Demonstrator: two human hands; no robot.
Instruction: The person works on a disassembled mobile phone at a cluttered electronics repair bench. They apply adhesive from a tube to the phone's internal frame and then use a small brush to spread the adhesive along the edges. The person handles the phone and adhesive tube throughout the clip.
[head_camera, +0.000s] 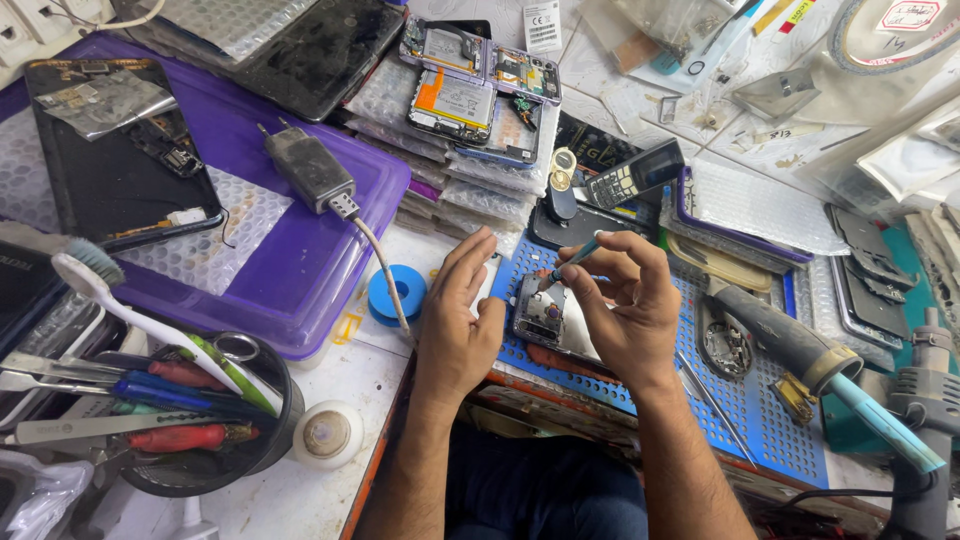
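Crowding the far left of the table (300, 500), a black cup (215, 440) bristles with a toothbrush (130, 305), tweezers and screwdrivers beside a purple box (290, 270) carrying a charger (310, 170). Further along, past a blue tape roll (396, 294), the left hand (458, 325) rests with fingers loosely spread, steadying the edge of an opened phone (545, 318) on a blue mat (770, 400). The right hand (625, 305) pinches a small teal tool (575, 260), tip down on the phone. At far right lies a soldering iron (800, 350).
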